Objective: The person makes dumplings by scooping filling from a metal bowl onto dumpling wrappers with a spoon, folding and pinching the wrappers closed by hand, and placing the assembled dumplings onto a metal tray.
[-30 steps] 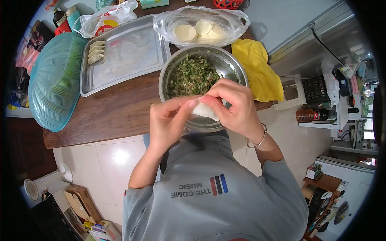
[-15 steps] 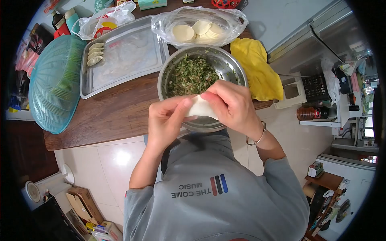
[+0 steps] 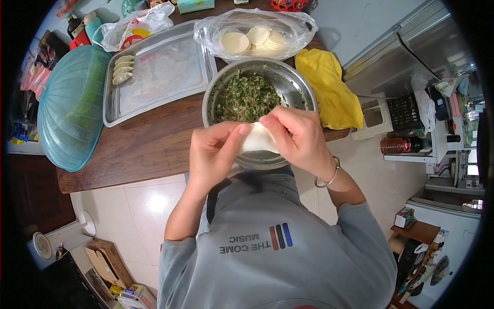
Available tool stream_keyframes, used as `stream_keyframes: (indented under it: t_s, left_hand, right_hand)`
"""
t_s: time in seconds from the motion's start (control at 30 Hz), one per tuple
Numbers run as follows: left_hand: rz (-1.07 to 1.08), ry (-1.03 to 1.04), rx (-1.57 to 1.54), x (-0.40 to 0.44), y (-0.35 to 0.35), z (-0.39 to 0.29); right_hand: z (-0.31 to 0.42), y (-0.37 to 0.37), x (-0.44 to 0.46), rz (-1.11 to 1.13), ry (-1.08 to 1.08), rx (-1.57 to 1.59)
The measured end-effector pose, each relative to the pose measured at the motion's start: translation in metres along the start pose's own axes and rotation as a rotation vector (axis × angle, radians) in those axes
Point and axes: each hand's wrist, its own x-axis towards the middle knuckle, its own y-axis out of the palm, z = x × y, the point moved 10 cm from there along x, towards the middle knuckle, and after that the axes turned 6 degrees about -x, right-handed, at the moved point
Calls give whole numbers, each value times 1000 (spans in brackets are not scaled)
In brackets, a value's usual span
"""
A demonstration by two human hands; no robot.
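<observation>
A pale dumpling [image 3: 258, 140] is stretched between my two hands, over the near side of a steel bowl [image 3: 210, 98]. My left hand [image 3: 215, 154] pinches its left end between thumb and fingers. On the right end, my right hand [image 3: 297, 135] grips the upper edge in the same way. Whether filling lies inside the dough cannot be seen. Chopped green filling [image 3: 247, 95] covers much of the bowl's bottom. Behind the bowl, round wrappers [image 3: 257, 38] lie in a clear plastic bag [image 3: 206, 31]. Several finished dumplings [image 3: 122, 69] sit in a row at the left of a metal tray [image 3: 164, 110].
A teal mesh food cover [image 3: 72, 110] stands on the left of the wooden table [image 3: 139, 154]. To the right of the bowl, a yellow cloth [image 3: 329, 92] hangs over the table edge. A white plastic bag [image 3: 146, 23] lies behind the tray.
Both hands have drawn slightly apart at the fingertips, so more of the dumpling shows between them. Everything on the table stays where it was.
</observation>
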Motion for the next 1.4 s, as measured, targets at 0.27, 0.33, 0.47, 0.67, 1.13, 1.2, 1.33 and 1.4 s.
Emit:
stream_keyframes:
  t_s: [0.27,0.33,0.47,0.67,1.13,1.2,1.33,1.4]
  left_hand:
    - [-31,40,110,-1,1,-4]
    - [-68,71,-171,5,5,-8]
    - [64,0,-18,6,3,-5]
    - [55,47,184,6,4,-8]
    - [49,-109,-54,0,7,11]
    - [8,-144,-202,1,5,16]
    - [38,-14,35,0,1,9]
    - [20,69,164,0,1,-2]
  right_hand:
    - [-1,-1,0,3,31,16]
    - [1,0,0,14,6,23]
    - [-3,2,-1,63,50,78]
    - [-6,2,0,18,57,78]
    - [-10,8,7,84,60,152]
    - [-10,8,6,77,55,140]
    - [-15,11,3,104,105,170]
    - [-18,10,2,95,136,178]
